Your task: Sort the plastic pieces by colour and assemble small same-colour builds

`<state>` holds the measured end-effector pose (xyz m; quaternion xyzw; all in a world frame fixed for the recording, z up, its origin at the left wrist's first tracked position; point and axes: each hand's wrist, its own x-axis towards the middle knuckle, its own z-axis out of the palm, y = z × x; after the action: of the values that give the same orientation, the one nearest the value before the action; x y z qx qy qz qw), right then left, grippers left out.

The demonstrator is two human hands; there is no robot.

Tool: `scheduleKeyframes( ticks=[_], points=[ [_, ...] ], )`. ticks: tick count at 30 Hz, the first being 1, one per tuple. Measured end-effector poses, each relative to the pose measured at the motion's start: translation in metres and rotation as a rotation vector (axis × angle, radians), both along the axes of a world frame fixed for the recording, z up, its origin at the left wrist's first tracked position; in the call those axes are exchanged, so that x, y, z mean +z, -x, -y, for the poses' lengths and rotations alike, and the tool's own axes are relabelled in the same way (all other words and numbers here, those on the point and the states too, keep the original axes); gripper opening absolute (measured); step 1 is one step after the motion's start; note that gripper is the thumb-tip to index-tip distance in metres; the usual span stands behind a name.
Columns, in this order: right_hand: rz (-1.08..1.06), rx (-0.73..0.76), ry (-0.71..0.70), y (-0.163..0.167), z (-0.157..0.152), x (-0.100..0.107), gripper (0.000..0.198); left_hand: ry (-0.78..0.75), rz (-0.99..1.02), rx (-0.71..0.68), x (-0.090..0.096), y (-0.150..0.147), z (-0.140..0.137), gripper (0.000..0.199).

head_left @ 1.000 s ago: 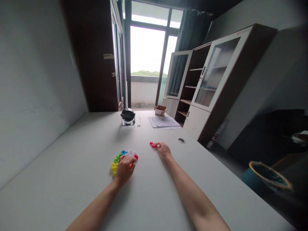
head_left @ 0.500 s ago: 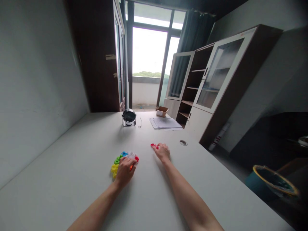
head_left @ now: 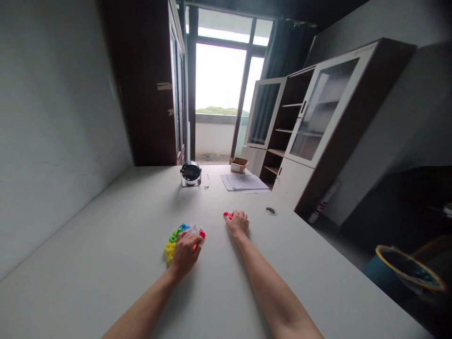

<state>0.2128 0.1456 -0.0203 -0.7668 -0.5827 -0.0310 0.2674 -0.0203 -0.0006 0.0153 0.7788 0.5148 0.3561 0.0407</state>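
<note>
My left hand [head_left: 186, 250] rests with curled fingers over a pile of small plastic blocks. Yellow blocks [head_left: 170, 249], green blocks [head_left: 174, 235], a blue block [head_left: 183, 227] and white blocks [head_left: 194, 229] fan out around it, with a red block [head_left: 202, 234] at the right edge. An orange block [head_left: 195, 247] shows beneath the curled fingers; what they grip is hidden. Farther right, my right hand [head_left: 238, 223] is closed over small red blocks [head_left: 228, 215] on the table, its fingertips touching them and covering part of them.
On the white table [head_left: 116, 235] stand a round black-and-silver device [head_left: 191, 174], a small cardboard box [head_left: 239, 165] and papers [head_left: 245, 182]. A thin bent object [head_left: 207, 182] lies beside the device. A cable hole [head_left: 271, 211] is at the right. A bin [head_left: 406, 268] stands beyond the table edge.
My right hand's fingers have drawn in over the red blocks, so less red shows. My left hand stays over the pile. The whole view has shifted slightly.
</note>
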Motion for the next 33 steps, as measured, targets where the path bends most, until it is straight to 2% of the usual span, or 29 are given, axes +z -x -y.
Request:
scheduleKeyframes(
  ticks=[5, 14, 21, 28, 30, 33],
  points=[
    [-0.008, -0.004, 0.021, -0.001, -0.001, -0.001, 0.037, -0.009, -0.014, 0.016, -0.001, 0.001, 0.0, 0.021],
    [-0.014, 0.049, 0.002, -0.002, 0.001, -0.004, 0.037, -0.036, -0.162, 0.137, -0.008, 0.003, -0.004, 0.019],
    [-0.036, 0.094, -0.003, -0.002, 0.002, -0.003, 0.035, 0.046, -0.215, 0.178, -0.003, 0.002, -0.001, 0.022],
    [-0.131, 0.125, -0.119, -0.005, 0.013, -0.004, 0.026, 0.091, -0.244, 0.221, -0.005, 0.003, -0.003, 0.019],
    [-0.138, 0.174, -0.155, -0.003, 0.022, -0.005, 0.024, 0.095, -0.255, 0.221, -0.005, 0.004, -0.003, 0.018],
    [-0.155, 0.355, -0.18, 0.007, 0.04, -0.006, 0.019, 0.097, -0.263, 0.219, -0.003, 0.004, -0.003, 0.018]
  ],
)
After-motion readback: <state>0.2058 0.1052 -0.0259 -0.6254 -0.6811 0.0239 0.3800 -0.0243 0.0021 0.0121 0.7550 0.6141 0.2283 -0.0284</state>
